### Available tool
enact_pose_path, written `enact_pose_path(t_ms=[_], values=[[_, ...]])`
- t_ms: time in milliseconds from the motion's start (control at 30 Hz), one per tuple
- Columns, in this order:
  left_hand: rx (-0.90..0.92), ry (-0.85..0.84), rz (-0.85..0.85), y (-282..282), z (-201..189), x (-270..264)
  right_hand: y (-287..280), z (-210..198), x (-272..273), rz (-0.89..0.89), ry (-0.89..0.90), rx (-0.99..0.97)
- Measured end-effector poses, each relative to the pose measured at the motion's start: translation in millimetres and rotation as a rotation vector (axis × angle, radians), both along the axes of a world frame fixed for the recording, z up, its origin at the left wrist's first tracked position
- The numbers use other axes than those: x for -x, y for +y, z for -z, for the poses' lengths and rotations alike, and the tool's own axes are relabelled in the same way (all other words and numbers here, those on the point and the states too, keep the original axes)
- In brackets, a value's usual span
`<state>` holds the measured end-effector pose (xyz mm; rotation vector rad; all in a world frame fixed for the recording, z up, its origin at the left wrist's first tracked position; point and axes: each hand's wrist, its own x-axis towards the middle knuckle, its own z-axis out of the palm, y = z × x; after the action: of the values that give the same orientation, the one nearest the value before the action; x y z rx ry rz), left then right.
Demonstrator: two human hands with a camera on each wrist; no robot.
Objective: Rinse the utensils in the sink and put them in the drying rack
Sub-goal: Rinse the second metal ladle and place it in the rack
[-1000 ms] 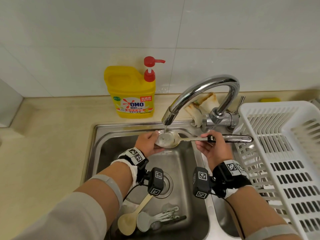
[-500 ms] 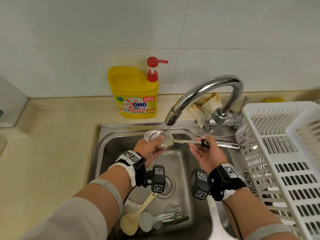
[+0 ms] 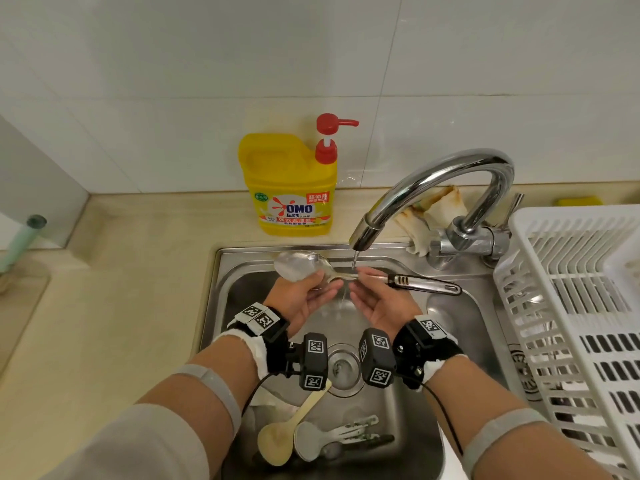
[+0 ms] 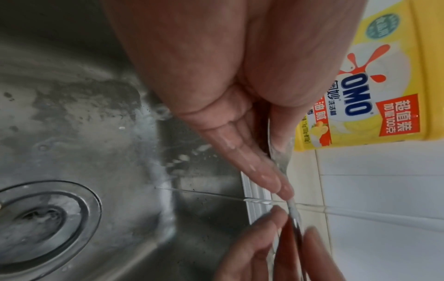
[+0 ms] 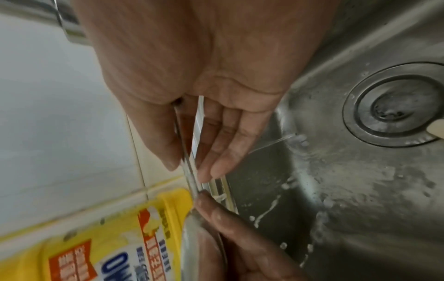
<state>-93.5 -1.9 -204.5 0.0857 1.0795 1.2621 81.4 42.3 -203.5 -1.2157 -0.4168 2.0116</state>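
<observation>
White tiled wall and beige bench (image 3: pixel 138 271) are framing the steel sink (image 3: pixel 460 327) where we are rinsing. Our drying rack (image 3: pixel 568 306) is waiting right of our right hand (image 3: pixel 379 304). Both grips are pinching the ladle (image 3: pixel 346 271): left hand (image 3: pixel 304 299) at the bowl, right on the shaft, its handle pointing rackward under the faucet (image 3: pixel 433 188).
</observation>
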Motion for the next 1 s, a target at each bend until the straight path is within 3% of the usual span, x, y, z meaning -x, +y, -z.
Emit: enact_pose_path(t_ms=[133,267,433,600,1000], values=[[0.01,0.042,0.019,1.1,0.6,0.3,-3.0,-1.2,17.7,-0.069,0.003,0.016],[0.029,0.093,-0.008,0.4,3.0,5.5,-1.3,-1.7,24.1,-0.015,0.003,0.041],[0.034,0.068,-0.059,-3.0,3.9,14.0,2.8,1.5,21.0,0.054,0.045,0.087],[0.024,0.064,-0.047,-3.7,2.6,10.9,1.2,-1.0,27.2,-0.022,0.044,0.102],[0.012,0.047,-0.005,-5.5,3.5,5.2,4.2,-4.3,12.3,0.0,0.024,0.153]])
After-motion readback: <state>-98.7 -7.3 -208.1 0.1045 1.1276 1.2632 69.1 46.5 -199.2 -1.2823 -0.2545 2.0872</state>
